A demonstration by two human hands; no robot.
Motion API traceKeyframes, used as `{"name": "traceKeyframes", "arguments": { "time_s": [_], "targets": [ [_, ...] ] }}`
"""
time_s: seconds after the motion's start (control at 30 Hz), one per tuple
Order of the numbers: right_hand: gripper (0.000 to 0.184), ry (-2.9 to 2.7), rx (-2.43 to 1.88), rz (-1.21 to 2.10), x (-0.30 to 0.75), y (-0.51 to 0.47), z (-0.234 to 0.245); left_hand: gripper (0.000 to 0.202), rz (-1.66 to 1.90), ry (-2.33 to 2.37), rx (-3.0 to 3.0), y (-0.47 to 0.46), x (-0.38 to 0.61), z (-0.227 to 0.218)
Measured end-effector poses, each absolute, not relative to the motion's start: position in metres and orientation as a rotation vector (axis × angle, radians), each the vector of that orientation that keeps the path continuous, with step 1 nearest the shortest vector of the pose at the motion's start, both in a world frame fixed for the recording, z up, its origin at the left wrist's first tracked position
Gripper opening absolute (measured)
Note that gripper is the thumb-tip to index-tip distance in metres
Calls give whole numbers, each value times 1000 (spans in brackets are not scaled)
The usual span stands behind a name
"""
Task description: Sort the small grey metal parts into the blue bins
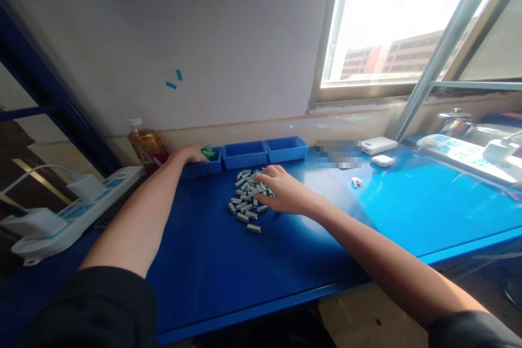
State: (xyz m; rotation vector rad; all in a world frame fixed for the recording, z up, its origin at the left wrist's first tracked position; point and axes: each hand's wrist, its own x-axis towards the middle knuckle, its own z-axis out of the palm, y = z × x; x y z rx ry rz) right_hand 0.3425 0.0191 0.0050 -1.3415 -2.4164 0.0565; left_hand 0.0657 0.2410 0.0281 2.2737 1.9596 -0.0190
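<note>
Several small grey metal cylinders [246, 202] lie in a loose pile on the blue table [228, 266]. My right hand [281, 189] rests on the right side of the pile, fingers curled and touching the pieces. My left hand [191, 154] reaches to the leftmost of three blue bins [199, 168] at the back, its fingers bent over the bin's rim beside something green [209, 151]. What the left fingers hold, if anything, is hidden. The middle bin [244, 155] and right bin [286, 149] stand beside it.
A bottle of amber liquid [145, 145] stands left of the bins. A white power strip [69, 212] with plugs lies at the far left, another power strip [465, 153] at the right. White cases [379, 145] and a small earbud [356, 181] sit on the table's right.
</note>
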Motion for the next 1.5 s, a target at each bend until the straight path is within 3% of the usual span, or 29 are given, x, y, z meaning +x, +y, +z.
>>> {"name": "traceKeyframes", "arguments": {
  "time_s": [0.37, 0.53, 0.6, 0.8, 0.93, 1.1, 1.27, 1.37, 1.5],
  "targets": [
    [48, -2342, -1360, 59, 349, 23, 8, 37, 631, 2121, 2839, 136, 92, 76],
    [73, -2146, -1272, 39, 338, 21, 1, 26, 428, 1915, 2984, 69, 138, 40],
    [79, -2104, -1205, 32, 332, 21, -5, 31, 332, 1885, 2965, 58, 149, 23],
    [59, -2233, -1182, 58, 321, 15, -12, 65, 69, 1467, 2849, 72, 143, 8],
    [60, -2310, -1195, 42, 321, 13, -11, 88, -174, 1208, 2724, 82, 121, 21],
    [53, -2376, -1229, 22, 321, 16, -18, 77, 152, 1099, 2703, 96, 89, 32],
    [51, -2391, -1252, 34, 321, 17, -20, 49, 662, 1760, 2701, 114, 60, 9],
    [52, -2407, -1274, 46, 322, 15, -18, 52, 528, 2278, 2580, 105, 48, -9],
    [53, -2418, -1300, 59, 322, 13, -14, 70, 255, 2525, 2330, 95, 33, -17]
  ]
}}
